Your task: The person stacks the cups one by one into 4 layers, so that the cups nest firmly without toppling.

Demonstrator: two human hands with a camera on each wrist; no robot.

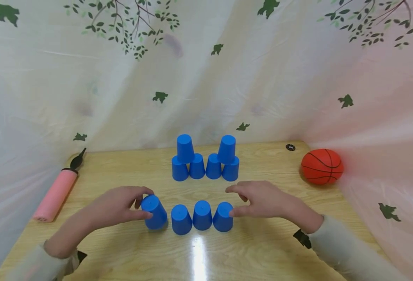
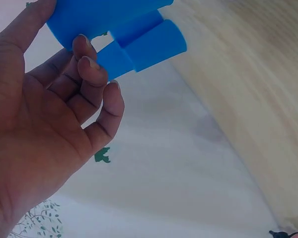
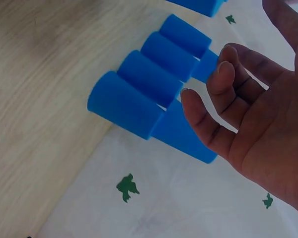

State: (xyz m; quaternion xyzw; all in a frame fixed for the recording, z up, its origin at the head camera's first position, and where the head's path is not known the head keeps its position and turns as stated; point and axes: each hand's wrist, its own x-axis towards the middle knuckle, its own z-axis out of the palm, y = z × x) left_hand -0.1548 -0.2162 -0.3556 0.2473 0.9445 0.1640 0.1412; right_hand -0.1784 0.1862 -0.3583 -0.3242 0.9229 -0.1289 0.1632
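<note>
My left hand point(image 1: 120, 206) curls its thumb and fingers round the tilted leftmost blue cup point(image 1: 154, 212) of the near row point(image 1: 202, 215) on the wooden table point(image 1: 262, 249). My right hand point(image 1: 262, 199) is loosely spread, its thumb touching the rightmost cup point(image 1: 223, 217), gripping nothing. Two small cup stacks point(image 1: 205, 159) stand farther back.

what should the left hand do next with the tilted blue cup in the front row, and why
Probably set it upright against its neighbour. The left hand grips the leftmost blue cup, which leans away from the three upside-down cups beside it. The right hand touches the far end cup, and two small pyramids stand behind.
</note>
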